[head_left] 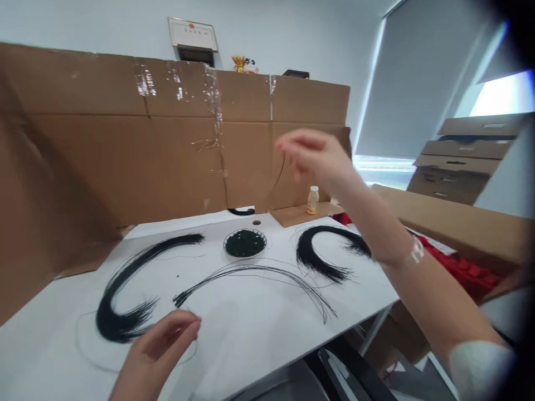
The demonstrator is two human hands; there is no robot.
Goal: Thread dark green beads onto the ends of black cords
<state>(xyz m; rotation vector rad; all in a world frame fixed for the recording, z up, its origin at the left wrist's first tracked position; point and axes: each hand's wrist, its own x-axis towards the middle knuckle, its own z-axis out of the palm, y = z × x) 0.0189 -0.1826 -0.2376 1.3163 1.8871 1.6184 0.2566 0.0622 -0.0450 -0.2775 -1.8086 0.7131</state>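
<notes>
My left hand (161,348) rests low on the white table (259,340), fingers pinched together near the tip of a thin bundle of black wires (254,275) that arcs across the middle. What it pinches is too fine to make out. My right hand (313,156) is raised in the air in front of the cardboard wall, blurred, fingers drawn together. A thick curved bundle of black strands (125,289) lies to the left and another (321,250) to the right. A small round dish of dark green beads (245,243) sits between them.
A taped cardboard wall (167,139) surrounds the back and left of the table. A small orange bottle (312,200) stands at the back right. Cardboard boxes (460,161) are stacked at the right by the window, with red items (463,270) below them.
</notes>
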